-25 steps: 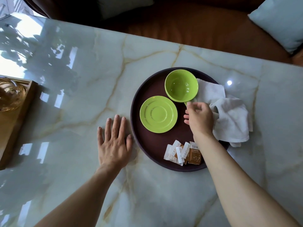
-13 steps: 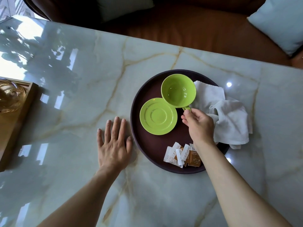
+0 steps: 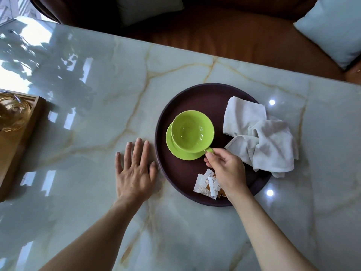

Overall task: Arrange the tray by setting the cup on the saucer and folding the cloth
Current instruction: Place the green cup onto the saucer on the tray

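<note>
A lime green cup (image 3: 192, 131) is over the matching green saucer (image 3: 183, 154) on the left part of the round dark brown tray (image 3: 197, 98). My right hand (image 3: 226, 171) pinches the cup's handle at its lower right. Whether the cup rests on the saucer or hovers just above it I cannot tell. A crumpled white cloth (image 3: 261, 137) lies on the tray's right side and hangs over its rim. My left hand (image 3: 135, 171) lies flat on the marble table, fingers apart, just left of the tray.
Several small sugar and tea packets (image 3: 206, 183) lie at the tray's front, partly under my right wrist. A wooden box with a glass vessel (image 3: 11, 116) sits at the table's left edge. A brown sofa with a pale cushion (image 3: 332, 28) is beyond the table.
My right hand took the cup by its handle, lifted it from the back of the tray and carried it left and forward over the saucer. The left hand stayed flat.
</note>
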